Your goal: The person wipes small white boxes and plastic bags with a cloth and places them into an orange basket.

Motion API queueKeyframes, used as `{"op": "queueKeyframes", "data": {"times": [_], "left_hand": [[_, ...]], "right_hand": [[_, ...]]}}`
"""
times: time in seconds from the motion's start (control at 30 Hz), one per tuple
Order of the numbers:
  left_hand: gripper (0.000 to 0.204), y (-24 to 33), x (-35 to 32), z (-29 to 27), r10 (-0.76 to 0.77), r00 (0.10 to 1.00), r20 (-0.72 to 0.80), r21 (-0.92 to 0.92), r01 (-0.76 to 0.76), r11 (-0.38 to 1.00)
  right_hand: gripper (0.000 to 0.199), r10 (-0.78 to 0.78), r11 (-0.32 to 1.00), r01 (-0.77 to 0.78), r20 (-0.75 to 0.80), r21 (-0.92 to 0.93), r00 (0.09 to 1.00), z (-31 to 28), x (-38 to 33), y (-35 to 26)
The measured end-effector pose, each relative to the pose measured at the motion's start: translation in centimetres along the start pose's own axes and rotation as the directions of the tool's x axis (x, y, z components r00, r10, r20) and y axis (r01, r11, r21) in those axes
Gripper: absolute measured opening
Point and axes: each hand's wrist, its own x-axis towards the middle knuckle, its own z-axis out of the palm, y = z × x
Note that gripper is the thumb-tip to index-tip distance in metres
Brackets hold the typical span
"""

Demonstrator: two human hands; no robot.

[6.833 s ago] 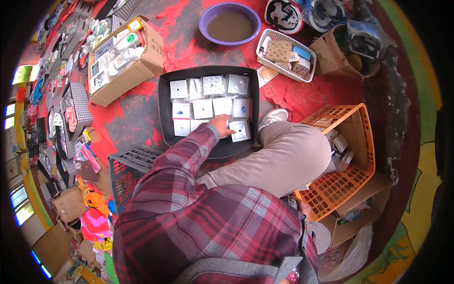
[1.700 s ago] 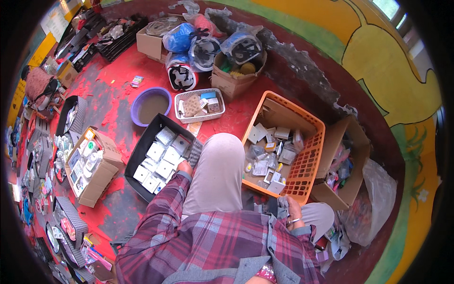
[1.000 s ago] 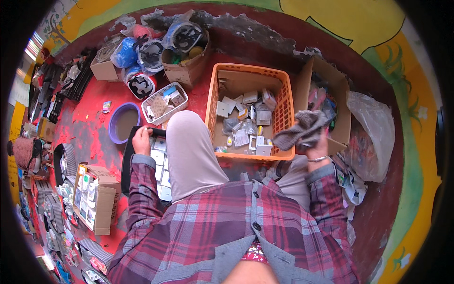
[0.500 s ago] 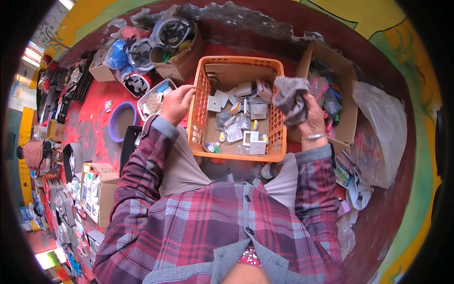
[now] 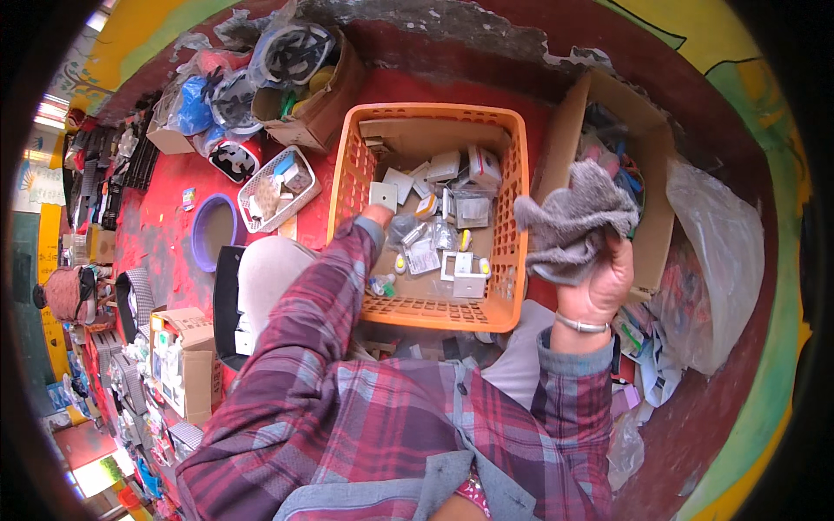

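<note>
Reaching deeper into the orange basket [image 5: 508,217] now, left hand [image 5: 377,214] grip unclear; right hand [image 5: 599,278] still clutches the grey cloth [image 5: 569,221].

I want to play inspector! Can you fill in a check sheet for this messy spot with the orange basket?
Surface: red floor, worn and crowded.
Job's things: orange basket of small white switch plates and packets; grey cloth.
Clutter: purple bowl, white tray, black tray, cardboard boxes, plastic bags.
Hands: left hand reaches into the basket; right hand grips the cloth beside it.
Cables: nothing seen.
Surroundings: painted yellow and green wall.
</note>
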Motion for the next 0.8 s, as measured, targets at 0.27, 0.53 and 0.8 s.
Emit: {"op": "queueKeyframes", "data": {"times": [0.27,0.53,0.8], "left_hand": [[0.024,-5.1,5.1,7.4,-0.615,0.642,-0.457,-0.71,0.153,0.687],[0.021,-5.3,7.8,6.9,-0.757,0.511,-0.407,-0.9,-0.366,0.237],[0.028,-8.2,8.9,7.8,-0.452,0.532,-0.716,-0.595,-0.128,0.793]], "right_hand": [[0.046,0.017,0.992,-0.048,-0.245,-0.12,0.969,-0.9,0.4,1.4],[0.045,0.197,0.959,-0.21,-0.09,-0.19,0.976,-0.5,0.4,2.2],[0.046,0.099,0.957,-0.172,-0.295,-0.235,0.95,-0.5,1.3,4.1]]}}
